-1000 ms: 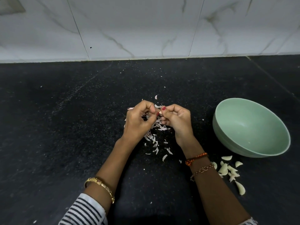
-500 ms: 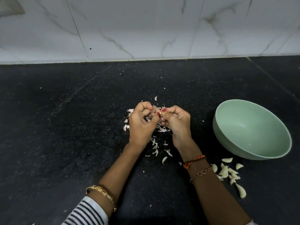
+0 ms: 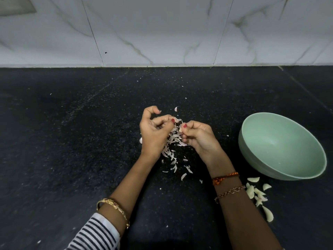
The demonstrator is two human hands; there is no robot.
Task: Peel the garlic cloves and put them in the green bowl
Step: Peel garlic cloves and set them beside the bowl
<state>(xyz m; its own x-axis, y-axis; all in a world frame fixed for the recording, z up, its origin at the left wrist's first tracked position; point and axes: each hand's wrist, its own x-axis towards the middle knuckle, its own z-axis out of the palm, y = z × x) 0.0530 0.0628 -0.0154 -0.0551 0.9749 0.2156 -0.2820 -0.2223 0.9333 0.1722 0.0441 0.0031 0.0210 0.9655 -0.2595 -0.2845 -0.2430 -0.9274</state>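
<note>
My right hand (image 3: pixel 200 137) pinches a small pale garlic clove (image 3: pixel 180 129) between thumb and fingertips. Just left of it, my left hand (image 3: pixel 155 131) has its fingers curled, the index finger lifted, and the thumb pinching a thin strip of garlic skin (image 3: pixel 178 120). Both hands hover over a pile of white garlic skins (image 3: pixel 172 150) on the black counter. The green bowl (image 3: pixel 297 152) stands to the right of my right hand, and nothing shows inside it. Several pale garlic cloves (image 3: pixel 255 193) lie on the counter in front of the bowl, beside my right forearm.
The black speckled counter (image 3: pixel 72 141) runs back to a white marble-tiled wall (image 3: pixel 162 33). Small skin flakes are scattered around the pile and near the counter's front.
My hands, pressed together on the clove before, have drawn slightly apart. The left hand has pulled left with a strip of skin and its index finger has lifted.
</note>
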